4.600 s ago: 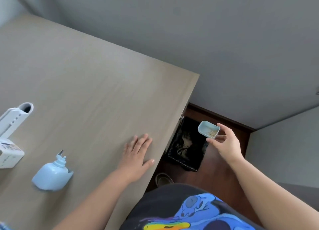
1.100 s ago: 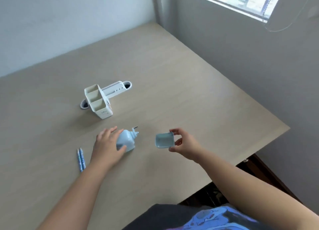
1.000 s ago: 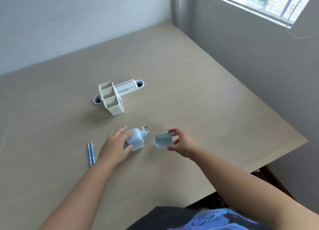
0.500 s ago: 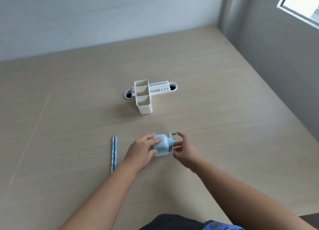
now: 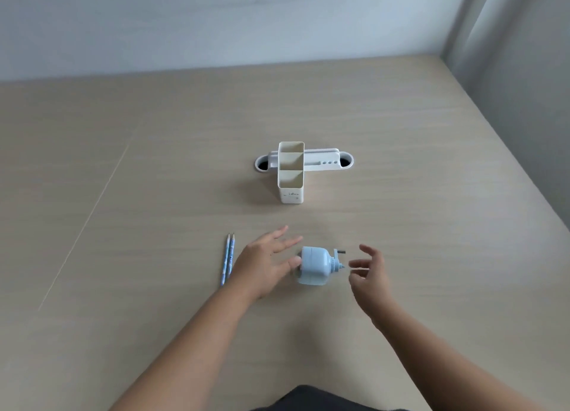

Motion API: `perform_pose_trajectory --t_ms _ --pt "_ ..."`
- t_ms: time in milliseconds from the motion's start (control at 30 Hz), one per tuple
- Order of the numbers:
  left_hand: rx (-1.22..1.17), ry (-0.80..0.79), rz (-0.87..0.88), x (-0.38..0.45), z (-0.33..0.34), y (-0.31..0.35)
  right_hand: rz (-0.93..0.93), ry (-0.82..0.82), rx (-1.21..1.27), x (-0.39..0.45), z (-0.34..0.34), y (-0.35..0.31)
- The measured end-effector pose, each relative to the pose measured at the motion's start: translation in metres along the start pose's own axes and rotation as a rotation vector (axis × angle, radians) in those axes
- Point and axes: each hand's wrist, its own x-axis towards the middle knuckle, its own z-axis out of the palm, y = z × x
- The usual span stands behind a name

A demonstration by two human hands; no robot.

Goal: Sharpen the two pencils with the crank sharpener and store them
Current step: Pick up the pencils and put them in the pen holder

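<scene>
The two thin blue pencils (image 5: pixel 227 259) lie just left of the open left hand (image 5: pixel 266 264), long axes running near-to-far. The right hand (image 5: pixel 368 273), also open and empty, sits beyond the pale blue plastic crank sharpener (image 5: pixel 316 269).

left arm: bare forearm, enters from bottom left, runs up toward frame centre
left hand (image 5: pixel 265 264): palm down, fingers spread and extended up-right, thumb tip out to the right, holds nothing
right arm: bare forearm, enters from bottom right, angled up-left
right hand (image 5: pixel 371 275): palm facing left, fingers loosely curled, thumb and index apart, holds nothing
hands: apart, level with each other, both unclenched
</scene>
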Motion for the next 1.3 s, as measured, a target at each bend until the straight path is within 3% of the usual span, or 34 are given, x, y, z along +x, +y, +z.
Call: perform_pose_trajectory --t_ms 67,133,200,300,433,533,667,933,1167,1300 --pt "-0.038 0.189 -0.135 -0.001 -0.018 -0.023 -0.245 0.143 -0.283 -0.011 0.0 -0.012" --pt "-0.055 0.288 -0.346 -0.002 -0.033 -0.053 -0.627 0.196 -0.625 -0.022 0.01 -0.031" --pt "-0.054 0.295 -0.532 -0.007 -0.041 -0.077 -0.908 0.172 -0.784 -0.028 0.033 -0.048" --pt "-0.022 0.276 -0.646 -0.014 -0.041 -0.097 -1.048 -0.004 -0.926 -0.022 0.081 -0.068" --pt "-0.023 0.29 -0.678 -0.014 -0.036 -0.109 -0.846 -0.483 -1.145 0.0 0.148 -0.083" --pt "-0.014 0.28 -0.651 -0.014 -0.036 -0.116 -0.506 -0.605 -1.037 0.016 0.186 -0.091" --pt "-0.013 0.279 -0.605 -0.014 -0.039 -0.124 -0.22 -0.548 -0.926 0.038 0.221 -0.084" --pt "-0.001 0.22 -0.587 -0.012 -0.039 -0.128 -0.045 -0.426 -0.808 0.047 0.234 -0.078" --pt "-0.008 0.195 -0.661 0.006 -0.041 -0.128 -0.033 -0.399 -0.655 0.047 0.209 -0.091" --pt "-0.317 0.212 -0.697 0.02 -0.042 -0.114 -0.124 -0.325 -0.317 0.052 0.175 -0.118"
